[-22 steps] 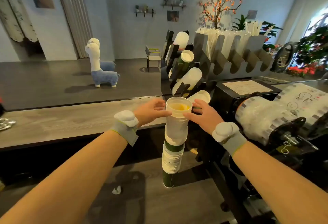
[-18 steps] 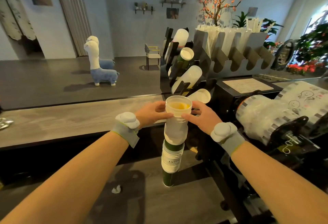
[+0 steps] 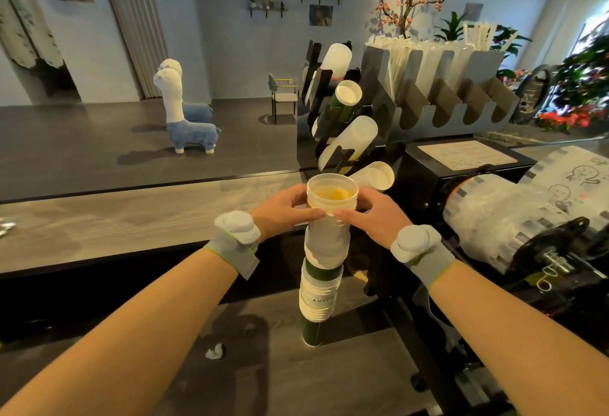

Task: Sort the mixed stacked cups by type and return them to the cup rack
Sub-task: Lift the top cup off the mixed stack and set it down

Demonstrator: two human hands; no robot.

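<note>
A tall mixed stack of cups (image 3: 321,270) stands upright on the lower wooden counter: green paper cups at the bottom, white printed ones above, frosted plastic cups on top. The top clear plastic cup (image 3: 332,196) has a yellow tint inside. My left hand (image 3: 286,209) grips the top of the stack from the left and my right hand (image 3: 372,214) grips it from the right, fingertips nearly meeting below the rim. Just behind stands the black cup rack (image 3: 333,112), with slanted rows of white, green and frosted cups.
A grey straw holder (image 3: 441,96) stands behind the rack. A black sealing machine (image 3: 461,165) with a roll of printed film (image 3: 514,214) fills the right side. A raised wooden bar top (image 3: 131,214) runs along the left. A crumpled white scrap (image 3: 215,350) lies on the lower counter.
Both hands have closed in more tightly around the top plastic cup, fingertips now nearly touching in front. The stack stands where it was.
</note>
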